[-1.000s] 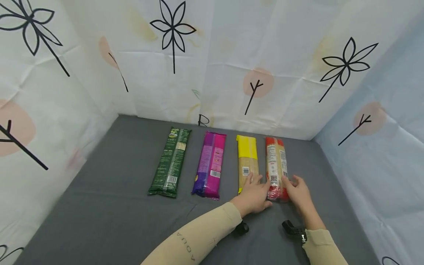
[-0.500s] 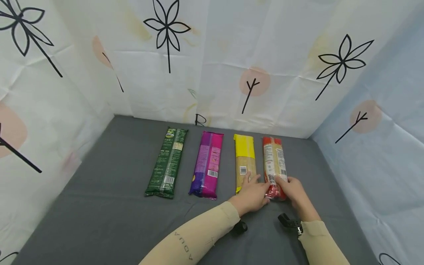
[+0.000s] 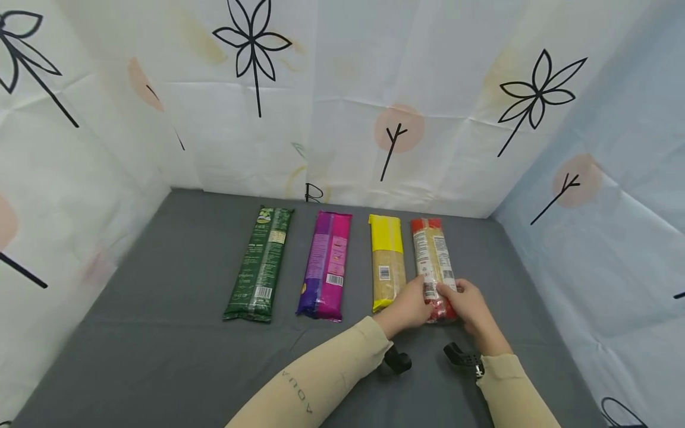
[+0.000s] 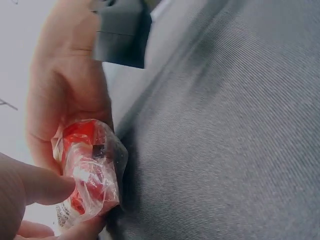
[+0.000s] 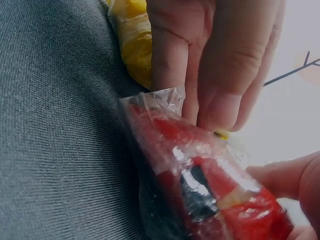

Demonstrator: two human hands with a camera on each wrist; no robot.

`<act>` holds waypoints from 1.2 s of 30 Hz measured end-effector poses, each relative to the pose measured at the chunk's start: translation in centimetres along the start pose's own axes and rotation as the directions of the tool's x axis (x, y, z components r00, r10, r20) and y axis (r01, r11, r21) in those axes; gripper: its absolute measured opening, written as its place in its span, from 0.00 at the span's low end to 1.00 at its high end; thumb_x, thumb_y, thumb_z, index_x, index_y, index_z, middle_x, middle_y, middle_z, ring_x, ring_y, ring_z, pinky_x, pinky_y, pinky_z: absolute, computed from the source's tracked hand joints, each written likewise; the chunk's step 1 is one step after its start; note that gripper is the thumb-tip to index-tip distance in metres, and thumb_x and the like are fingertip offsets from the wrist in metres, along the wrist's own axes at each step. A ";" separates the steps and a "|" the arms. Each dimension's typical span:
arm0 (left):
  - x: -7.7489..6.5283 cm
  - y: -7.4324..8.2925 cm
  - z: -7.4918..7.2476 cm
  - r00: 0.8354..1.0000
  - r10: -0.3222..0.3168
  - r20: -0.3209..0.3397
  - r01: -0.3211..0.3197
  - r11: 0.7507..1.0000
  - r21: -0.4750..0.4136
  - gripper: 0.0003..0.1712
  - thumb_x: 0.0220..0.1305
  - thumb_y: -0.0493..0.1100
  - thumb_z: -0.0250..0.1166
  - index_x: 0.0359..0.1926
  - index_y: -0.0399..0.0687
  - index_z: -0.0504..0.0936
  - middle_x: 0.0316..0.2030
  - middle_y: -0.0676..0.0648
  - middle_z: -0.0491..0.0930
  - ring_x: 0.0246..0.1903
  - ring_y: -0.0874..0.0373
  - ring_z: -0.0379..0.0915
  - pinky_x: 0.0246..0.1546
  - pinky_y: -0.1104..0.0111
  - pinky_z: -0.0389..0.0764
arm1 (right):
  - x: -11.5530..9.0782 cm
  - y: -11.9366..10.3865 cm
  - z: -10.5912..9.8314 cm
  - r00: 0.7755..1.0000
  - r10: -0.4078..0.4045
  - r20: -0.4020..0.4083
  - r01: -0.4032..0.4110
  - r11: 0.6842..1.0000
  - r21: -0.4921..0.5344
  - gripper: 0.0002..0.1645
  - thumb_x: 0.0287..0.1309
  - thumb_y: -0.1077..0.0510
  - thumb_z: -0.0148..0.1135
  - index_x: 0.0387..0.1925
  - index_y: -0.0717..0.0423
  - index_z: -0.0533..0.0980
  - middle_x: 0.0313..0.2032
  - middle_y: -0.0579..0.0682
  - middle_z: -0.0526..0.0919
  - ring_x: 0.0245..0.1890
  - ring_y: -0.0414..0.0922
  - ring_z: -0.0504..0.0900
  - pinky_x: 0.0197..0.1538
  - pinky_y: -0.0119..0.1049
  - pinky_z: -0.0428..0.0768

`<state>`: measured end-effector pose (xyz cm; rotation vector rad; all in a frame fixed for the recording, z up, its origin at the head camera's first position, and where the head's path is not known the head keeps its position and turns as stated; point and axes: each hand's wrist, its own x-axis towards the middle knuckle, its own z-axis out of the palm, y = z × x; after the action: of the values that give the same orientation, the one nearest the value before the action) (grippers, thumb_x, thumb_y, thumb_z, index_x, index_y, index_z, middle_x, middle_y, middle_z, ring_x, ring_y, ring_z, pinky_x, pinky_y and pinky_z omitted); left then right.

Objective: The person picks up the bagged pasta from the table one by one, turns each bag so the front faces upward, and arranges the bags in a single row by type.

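A red pack of noodles [image 3: 432, 249], with a see-through film window and printed labels, lies at the right end of a row of packs. My left hand [image 3: 408, 304] grips its lower left side. From the right, my right hand [image 3: 472, 304] holds the lower part, thumb on the top face. Close up in the left wrist view, the left thumb [image 4: 47, 184] presses the crinkled red end, with fingers at its other side. The right wrist view has the right thumb [image 5: 282, 176] at the pack's edge; most right-hand fingers are hidden there.
Beside the red pack lies a yellow noodle pack [image 3: 386, 235], close to the left forearm. Farther left are a purple and pink pack [image 3: 325, 264] and a green pack [image 3: 259, 264]. White patterned cloth [image 3: 342, 142] walls in the grey table [image 3: 160, 362].
The left hand has moved right from the yellow pack's lower end onto the red pack. The right hand has closed in from the right edge. The head view has shifted slightly right.
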<state>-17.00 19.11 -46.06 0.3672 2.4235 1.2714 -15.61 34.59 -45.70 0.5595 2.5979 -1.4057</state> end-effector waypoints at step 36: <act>0.8 -2.4 -7.5 0.989 0.005 0.146 0.115 0.590 -0.799 0.41 0.62 0.54 0.64 0.66 0.46 0.53 0.40 0.37 0.79 0.38 0.44 0.82 0.42 0.54 0.82 | -5.4 -3.0 4.1 0.722 -0.675 -0.154 0.541 0.689 -0.482 0.16 0.55 0.65 0.67 0.45 0.58 0.73 0.34 0.52 0.76 0.22 0.44 0.75 0.19 0.39 0.72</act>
<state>-21.16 12.64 -44.31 0.0909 1.4699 2.0639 -11.99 28.35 -44.10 -0.2172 3.4259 -0.8550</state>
